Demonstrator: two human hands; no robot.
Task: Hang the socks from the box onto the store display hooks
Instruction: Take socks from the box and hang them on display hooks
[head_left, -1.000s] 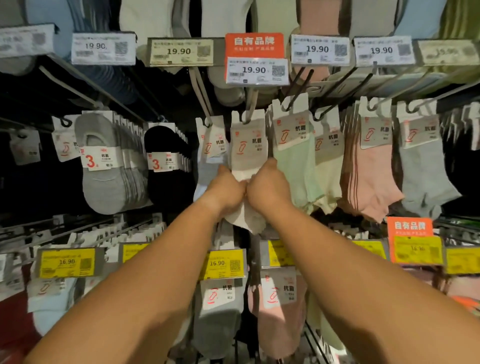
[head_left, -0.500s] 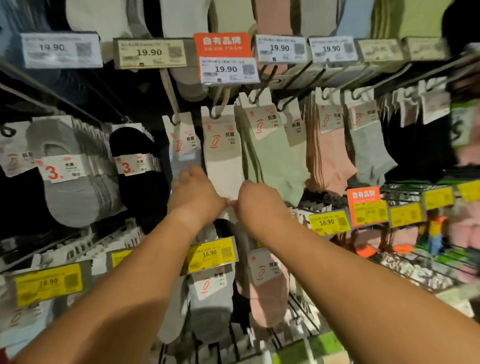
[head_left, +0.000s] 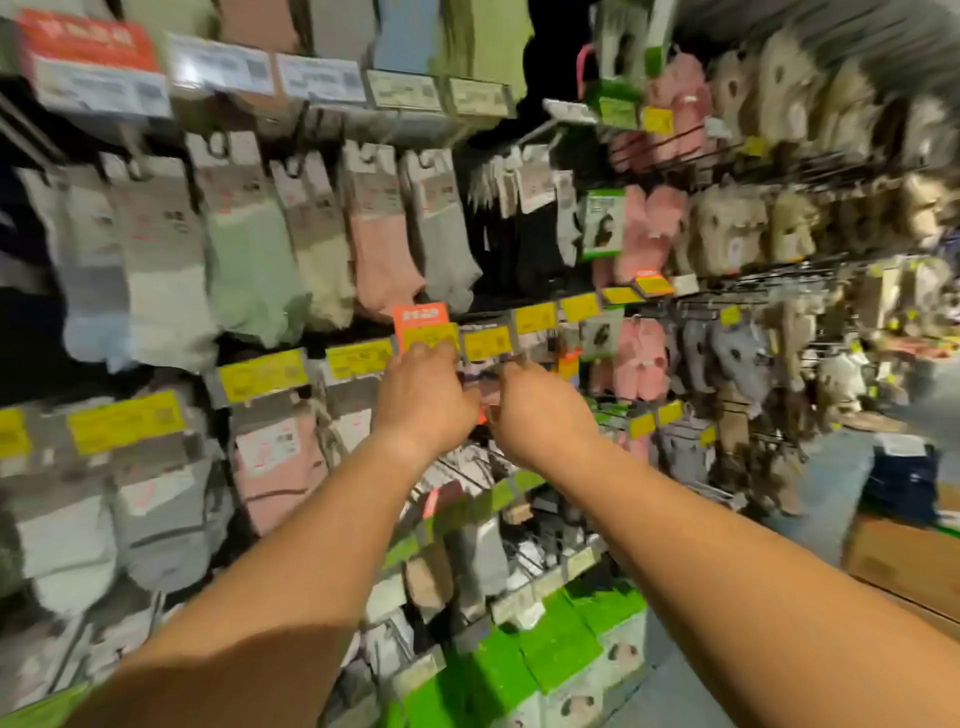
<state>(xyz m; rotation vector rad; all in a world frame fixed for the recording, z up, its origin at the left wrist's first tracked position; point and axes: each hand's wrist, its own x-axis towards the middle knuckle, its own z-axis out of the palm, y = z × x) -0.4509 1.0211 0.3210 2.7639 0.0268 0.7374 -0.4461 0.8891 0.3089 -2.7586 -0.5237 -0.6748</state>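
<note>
The whole view is motion-blurred. My left hand (head_left: 423, 400) and right hand (head_left: 540, 410) are raised side by side, backs toward me, in front of the yellow price tags (head_left: 485, 343) of the middle hook row. Their fingers point away and are hidden, so I cannot tell whether they hold anything. Packs of ankle socks hang from the upper hooks: white (head_left: 166, 291), green (head_left: 249, 270), pink (head_left: 382, 249) and grey (head_left: 447, 249). A brown cardboard box (head_left: 898, 561) sits low at the right.
Lower hook rows carry more pink and grey sock packs (head_left: 275, 467). Green-packaged goods (head_left: 561, 639) fill the bottom shelf. Plush items (head_left: 727, 228) hang on wire racks to the right. A blurred blue denim shape (head_left: 831, 483) stands beside the box.
My view has swung right and down. Both hands have left the white sock pack on its upper hook and now sit lower, at the yellow price tags. The box has come into view.
</note>
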